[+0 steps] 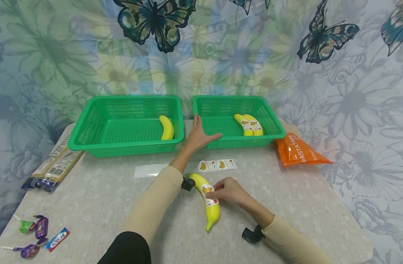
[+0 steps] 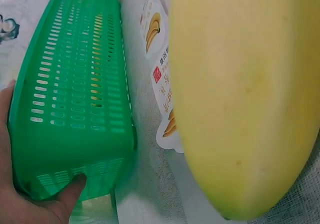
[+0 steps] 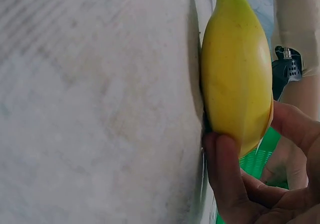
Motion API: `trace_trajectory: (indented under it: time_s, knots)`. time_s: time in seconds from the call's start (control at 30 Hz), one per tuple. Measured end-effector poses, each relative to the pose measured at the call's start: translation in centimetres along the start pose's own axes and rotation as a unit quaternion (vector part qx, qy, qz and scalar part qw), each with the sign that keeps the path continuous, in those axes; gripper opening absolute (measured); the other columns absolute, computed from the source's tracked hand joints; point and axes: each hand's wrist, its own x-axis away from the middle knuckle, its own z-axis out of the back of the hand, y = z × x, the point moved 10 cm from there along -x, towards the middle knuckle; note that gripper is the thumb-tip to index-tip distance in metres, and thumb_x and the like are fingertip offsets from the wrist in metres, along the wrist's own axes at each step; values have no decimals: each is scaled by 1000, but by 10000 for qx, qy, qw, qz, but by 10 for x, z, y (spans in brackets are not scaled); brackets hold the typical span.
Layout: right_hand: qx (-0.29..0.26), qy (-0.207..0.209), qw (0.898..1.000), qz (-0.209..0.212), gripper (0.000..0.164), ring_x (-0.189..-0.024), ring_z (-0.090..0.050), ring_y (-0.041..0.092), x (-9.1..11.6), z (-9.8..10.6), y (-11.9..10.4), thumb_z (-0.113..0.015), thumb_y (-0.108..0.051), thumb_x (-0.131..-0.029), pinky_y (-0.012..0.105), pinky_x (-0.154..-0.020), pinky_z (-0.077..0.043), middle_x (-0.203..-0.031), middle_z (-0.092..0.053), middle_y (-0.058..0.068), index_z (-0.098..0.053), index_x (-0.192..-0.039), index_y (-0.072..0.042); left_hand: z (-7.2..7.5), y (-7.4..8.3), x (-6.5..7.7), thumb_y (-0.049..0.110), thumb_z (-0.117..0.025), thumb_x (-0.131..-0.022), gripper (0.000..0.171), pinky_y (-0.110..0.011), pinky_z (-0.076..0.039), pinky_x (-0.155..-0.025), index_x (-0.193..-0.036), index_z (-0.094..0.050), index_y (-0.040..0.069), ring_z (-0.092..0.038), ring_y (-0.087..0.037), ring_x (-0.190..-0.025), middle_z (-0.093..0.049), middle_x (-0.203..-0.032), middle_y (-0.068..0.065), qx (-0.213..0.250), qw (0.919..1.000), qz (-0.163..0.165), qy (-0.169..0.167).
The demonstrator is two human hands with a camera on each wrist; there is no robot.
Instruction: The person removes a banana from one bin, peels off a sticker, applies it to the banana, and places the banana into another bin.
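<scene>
A yellow banana (image 1: 213,213) with a paper sticker (image 1: 209,194) on it lies on the tabletop in the head view. My right hand (image 1: 230,190) holds this banana, thumb on the sticker side and fingers along its flank; the right wrist view shows the fingers (image 3: 228,156) against the peel. Farther forward, my left hand (image 1: 199,136) is spread at the near left corner of the right green basket (image 1: 234,143). Its fingers look straight and the thumb (image 2: 74,188) stretches across the corner; whether it touches is unclear. Two stickered bananas (image 1: 248,125) lie in that basket.
Left of it stands another green basket (image 1: 125,149) with one banana (image 1: 167,128). A strip of banana stickers (image 1: 218,165) lies before the baskets. An orange pasta bag (image 1: 298,150) is at right, a brown-gold packet (image 1: 56,168) at left, several sweets (image 1: 41,227) at near left.
</scene>
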Motion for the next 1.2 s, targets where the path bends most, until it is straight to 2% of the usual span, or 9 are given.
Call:
trace_trajectory:
  time_s: [0.33,0.57,0.73,0.9,1.07,1.2]
  knots:
    - [-144,-21,9999,-51,39,-70,-63,14,-1,10,3,-85,-39,-72,26,-62,-52,-81,-71,3,-76,-91,-7,-7,-3,1,65,-69,-77,124,-58,-31,-115,-156,9,11,-16,-38,-150,19,-164,0,207,9996,107,-130]
    - [-126,-114,9998,-56,40,-73,-67,15,6,40,-7,-84,-37,-73,34,-71,-58,-87,-71,5,-75,-95,-5,-8,-2,5,67,-68,-77,124,-60,-29,-115,-156,9,10,-16,-41,-149,19,-164,0,94,9997,170,-132]
    - [144,-323,9993,121,46,-77,-70,17,8,68,-29,-81,-39,-77,40,-78,-60,-94,-72,8,-73,-104,-3,-3,-5,5,67,-69,-76,125,-59,-30,-116,-157,7,10,-17,-39,-149,17,-165,1,95,9998,176,5]
    - [431,-558,9971,297,53,-85,-71,17,10,99,-57,-78,-41,-81,37,-81,-60,-106,-72,12,-69,-115,0,0,-5,5,63,-71,-76,124,-58,-28,-117,-157,6,9,-12,-37,-151,17,-165,0,274,9995,131,-6]
    - [705,-537,9955,323,64,-93,-71,20,5,134,-84,-76,-45,-82,37,-86,-59,-120,-67,16,-62,-125,-1,4,-3,3,50,-71,-82,115,-62,-31,-114,-156,2,2,-20,-38,-149,12,-166,-5,85,9999,-21,119]
    - [877,-450,9945,349,63,-97,-70,22,-3,155,-102,-76,-46,-81,38,-87,-58,-123,-65,17,-63,-125,-3,3,-2,4,50,-73,-81,117,-62,-29,-114,-156,3,3,-19,-36,-150,12,-166,-4,112,9999,-6,92]
